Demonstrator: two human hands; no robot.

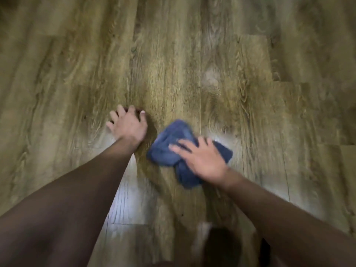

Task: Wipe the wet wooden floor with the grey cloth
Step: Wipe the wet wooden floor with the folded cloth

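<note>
Both hands are on the wooden floor (192,54): left hand (128,125) splayed, bracing; right hand (200,158) flat, pressing the bunched grey cloth (167,139). Mid-wipe, I'd guess. Next sweep needs that shiny patch (127,199).

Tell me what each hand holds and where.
Nothing is gripped: right hand presses flat on the middle of the grey cloth; left hand rests spread on the wooden floor.

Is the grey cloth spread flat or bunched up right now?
Bunched up. The grey cloth lies in crumpled folds on the wooden floor, the right hand pressing on top of it.
</note>
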